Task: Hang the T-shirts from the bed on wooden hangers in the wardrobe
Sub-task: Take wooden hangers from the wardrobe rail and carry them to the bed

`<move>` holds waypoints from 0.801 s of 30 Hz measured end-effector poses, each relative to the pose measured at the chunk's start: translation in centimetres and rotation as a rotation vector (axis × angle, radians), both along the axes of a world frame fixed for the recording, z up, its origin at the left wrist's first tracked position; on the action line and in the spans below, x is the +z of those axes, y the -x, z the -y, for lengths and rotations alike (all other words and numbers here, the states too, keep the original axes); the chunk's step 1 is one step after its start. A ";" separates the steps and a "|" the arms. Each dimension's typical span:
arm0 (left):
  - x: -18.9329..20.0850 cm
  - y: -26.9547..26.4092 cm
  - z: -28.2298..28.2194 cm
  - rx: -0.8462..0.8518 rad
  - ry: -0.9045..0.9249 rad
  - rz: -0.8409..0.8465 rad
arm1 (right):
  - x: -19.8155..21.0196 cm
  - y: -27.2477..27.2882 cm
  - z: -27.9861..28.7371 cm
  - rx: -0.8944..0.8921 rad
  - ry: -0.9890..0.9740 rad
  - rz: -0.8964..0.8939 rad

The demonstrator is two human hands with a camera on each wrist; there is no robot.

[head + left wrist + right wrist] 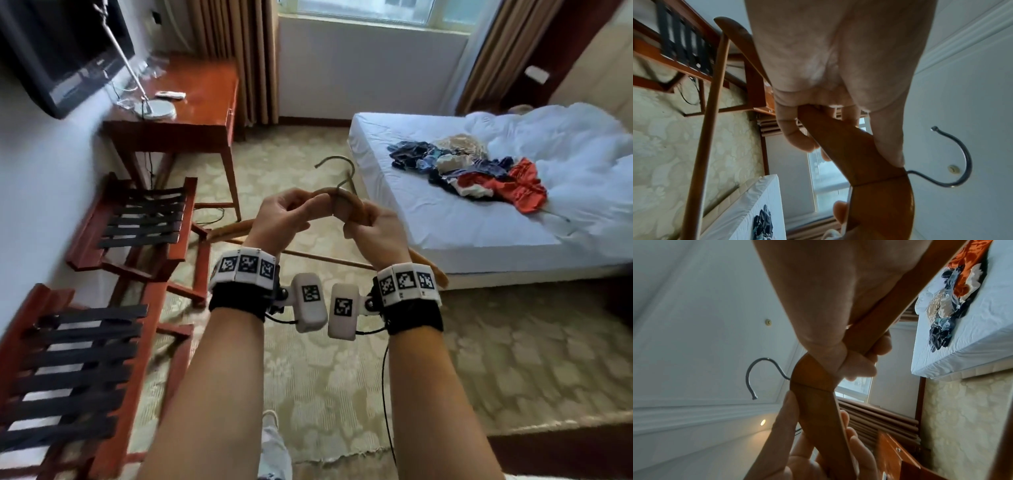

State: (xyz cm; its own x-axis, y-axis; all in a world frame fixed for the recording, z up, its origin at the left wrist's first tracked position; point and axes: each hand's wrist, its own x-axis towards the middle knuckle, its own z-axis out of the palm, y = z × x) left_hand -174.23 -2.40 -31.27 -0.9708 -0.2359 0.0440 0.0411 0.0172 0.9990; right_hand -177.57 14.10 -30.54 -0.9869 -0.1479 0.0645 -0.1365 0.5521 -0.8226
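A wooden hanger (325, 197) with a metal hook (337, 164) is held up in front of me by both hands. My left hand (286, 214) grips its left arm just beside the hook; the left wrist view shows the fingers (797, 138) curled round the wood (855, 155). My right hand (368, 226) grips the right arm, thumb and fingers (859, 368) wrapped round the hanger (813, 386). A heap of crumpled T-shirts (479, 174), dark blue, beige, white and red-orange, lies on the white bed (462, 219) to the right. No wardrobe is in view.
Two wooden luggage racks (147, 222) with black straps stand along the left wall. A reddish desk (181, 113) with a lamp and a wall TV (65, 51) is beyond them. Patterned carpet (325, 377) runs between racks and bed. Curtains and a window are at the back.
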 end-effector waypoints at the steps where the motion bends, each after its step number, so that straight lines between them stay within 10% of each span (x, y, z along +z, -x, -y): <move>1: 0.2 2.4 0.6 -0.017 -0.002 0.005 | 0.2 1.9 0.5 -0.020 -0.001 0.005; 24: 3.3 54.8 -9.1 -0.342 0.099 -0.007 | 2.2 49.0 -9.3 -0.287 0.065 0.031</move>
State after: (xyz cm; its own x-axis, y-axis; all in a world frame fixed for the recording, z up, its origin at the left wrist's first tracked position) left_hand -229.04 6.71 -27.94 -0.9924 0.1086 0.0577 0.0685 0.0981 0.9928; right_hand -226.56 23.44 -28.37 -0.9894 0.1411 0.0336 0.0437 0.5107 -0.8586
